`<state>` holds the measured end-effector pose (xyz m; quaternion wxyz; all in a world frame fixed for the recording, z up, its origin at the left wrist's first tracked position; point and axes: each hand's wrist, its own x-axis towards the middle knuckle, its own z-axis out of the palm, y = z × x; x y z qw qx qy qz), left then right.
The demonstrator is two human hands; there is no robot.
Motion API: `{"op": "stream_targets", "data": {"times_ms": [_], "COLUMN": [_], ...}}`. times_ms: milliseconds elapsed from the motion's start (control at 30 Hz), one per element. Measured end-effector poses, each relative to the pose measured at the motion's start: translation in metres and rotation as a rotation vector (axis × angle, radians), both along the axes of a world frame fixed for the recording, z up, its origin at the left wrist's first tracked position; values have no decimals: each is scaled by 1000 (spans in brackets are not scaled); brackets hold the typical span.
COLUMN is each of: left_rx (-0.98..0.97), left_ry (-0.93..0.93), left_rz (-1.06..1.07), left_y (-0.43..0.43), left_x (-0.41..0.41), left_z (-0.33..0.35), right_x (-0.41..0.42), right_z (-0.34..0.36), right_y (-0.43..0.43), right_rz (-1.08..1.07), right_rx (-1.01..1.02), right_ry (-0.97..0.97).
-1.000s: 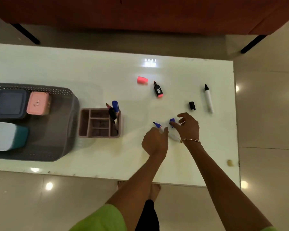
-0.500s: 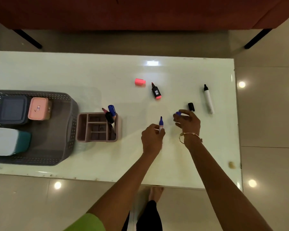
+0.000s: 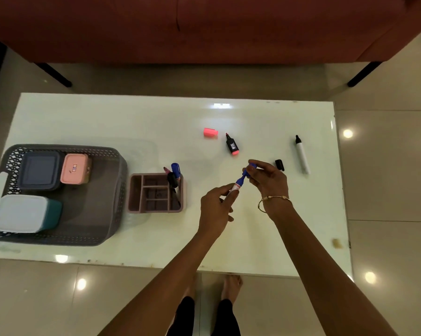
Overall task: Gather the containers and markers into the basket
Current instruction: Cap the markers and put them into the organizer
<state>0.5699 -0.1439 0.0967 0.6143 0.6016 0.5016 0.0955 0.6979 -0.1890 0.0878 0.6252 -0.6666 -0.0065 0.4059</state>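
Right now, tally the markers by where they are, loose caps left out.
In hand: 1, the blue marker in the left hand, the right hand at its cap.
In the organiser: 3.
Loose on the table: 2, the highlighter and the white marker.
Total: 6.

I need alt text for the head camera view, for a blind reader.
Left hand holds a blue marker while the right hand fits its cap, above a white table. Left, a grey basket holds three containers.

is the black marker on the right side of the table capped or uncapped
Uncapped: the black marker lies with its dark tip bare, and a black cap lies apart beside it.
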Motion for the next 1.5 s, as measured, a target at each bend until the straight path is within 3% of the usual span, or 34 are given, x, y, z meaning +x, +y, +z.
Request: {"op": "stream_targets", "data": {"times_ms": [200,500,733,900,1000,1233,1500], "left_rx": [27,51,226,280,277,516,539], "left_ry": [2,23,67,90,97,298,306], "left_rz": [8,-2,-25,-97,-131,-238,9], "left_y": [6,11,17,17,22,61,83], "left_x": [-9,-22,-23,-38,-58,-116,-159], "left_z": [4,5,14,11,14,22,18], "right_x": [-9,-29,-47,-60,-74,-117,-142], "right_z": [2,5,8,11,19,42,18], "right_y": [5,16,25,21,20,38,59], "right_rz": [-63,29,-59,10,77,46,319], "right_rx": [18,-15,-93,-181,-183,-66,-89], "right_ry": [-42,-73,-138,-208,-288,-507,-810]}}
